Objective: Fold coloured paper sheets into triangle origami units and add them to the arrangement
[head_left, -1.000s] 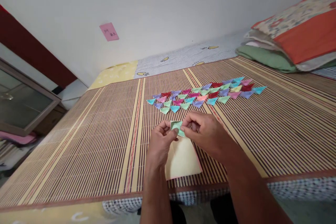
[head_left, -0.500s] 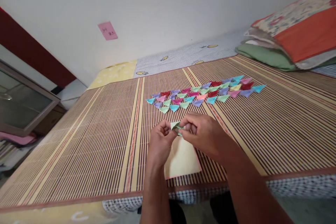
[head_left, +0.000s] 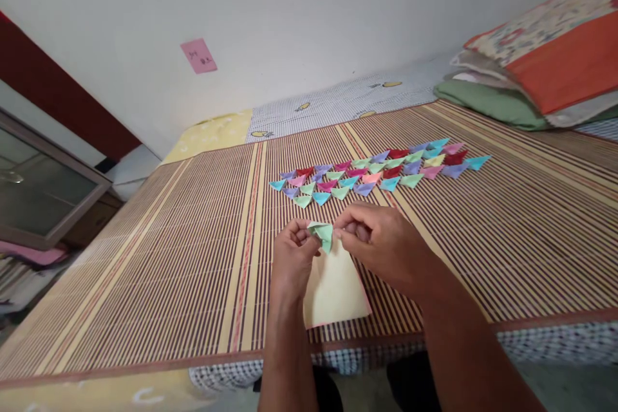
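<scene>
I hold a small piece of green paper (head_left: 324, 236) up in front of me, partly folded, with its lower end narrowing to a point. My left hand (head_left: 297, 254) is closed on its left side, the thumb in front and the fingers curled behind. My right hand (head_left: 371, 235) is narrow too, thumb and forefinger pinched on the right-hand corner of the same paper, the other fingers tucked in towards the palm. Just below, between my forearms, lies a pale yellow sheet (head_left: 335, 293) with a thin pink edge; my left hand covers part of its far left side.

The sheet rests on a striped mat (head_left: 125, 270). Beyond my hands, near but apart from them, little folded papers (head_left: 371, 178) lie in close slanting rows, in blue, purple, green, red, pink and yellow, most with a point towards me. Past the mat runs a checked cloth (head_left: 333, 103) with yellow prints, and to the right are a pillow (head_left: 570, 64) with an orange band and a green blanket (head_left: 492, 103) under it. A pink note (head_left: 199, 56) is on the wall (head_left: 309, 6)
</scene>
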{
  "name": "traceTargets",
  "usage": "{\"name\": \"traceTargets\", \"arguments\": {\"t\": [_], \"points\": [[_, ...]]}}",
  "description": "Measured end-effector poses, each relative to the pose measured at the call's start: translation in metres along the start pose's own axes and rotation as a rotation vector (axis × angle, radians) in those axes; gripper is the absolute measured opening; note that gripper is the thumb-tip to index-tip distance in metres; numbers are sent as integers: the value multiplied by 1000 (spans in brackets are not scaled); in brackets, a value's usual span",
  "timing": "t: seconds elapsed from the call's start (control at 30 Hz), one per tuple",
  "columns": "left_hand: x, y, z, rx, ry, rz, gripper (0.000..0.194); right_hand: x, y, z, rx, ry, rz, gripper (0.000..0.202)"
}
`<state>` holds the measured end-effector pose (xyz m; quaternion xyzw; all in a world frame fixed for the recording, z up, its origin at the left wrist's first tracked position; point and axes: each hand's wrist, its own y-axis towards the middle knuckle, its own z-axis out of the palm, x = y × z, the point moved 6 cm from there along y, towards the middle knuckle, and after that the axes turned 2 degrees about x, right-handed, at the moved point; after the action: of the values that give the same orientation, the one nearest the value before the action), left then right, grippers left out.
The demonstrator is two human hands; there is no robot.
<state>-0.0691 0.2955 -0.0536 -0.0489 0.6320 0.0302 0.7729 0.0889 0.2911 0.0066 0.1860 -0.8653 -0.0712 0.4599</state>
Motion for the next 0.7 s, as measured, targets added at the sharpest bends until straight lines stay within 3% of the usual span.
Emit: {"name": "traceTargets", "arguments": {"t": [0.4, 0.57, 0.7], "points": [[-1, 0, 0, 33, -29, -40, 23, -8, 5, 1, -40, 52, 58, 9], [2, 4, -12, -112, -70, -14, 32, -2, 3, 3, -34, 75, 3, 8], [-1, 2, -21, -238, -93, 5, 47, 18, 0, 25, 50, 28, -157, 13]]}}
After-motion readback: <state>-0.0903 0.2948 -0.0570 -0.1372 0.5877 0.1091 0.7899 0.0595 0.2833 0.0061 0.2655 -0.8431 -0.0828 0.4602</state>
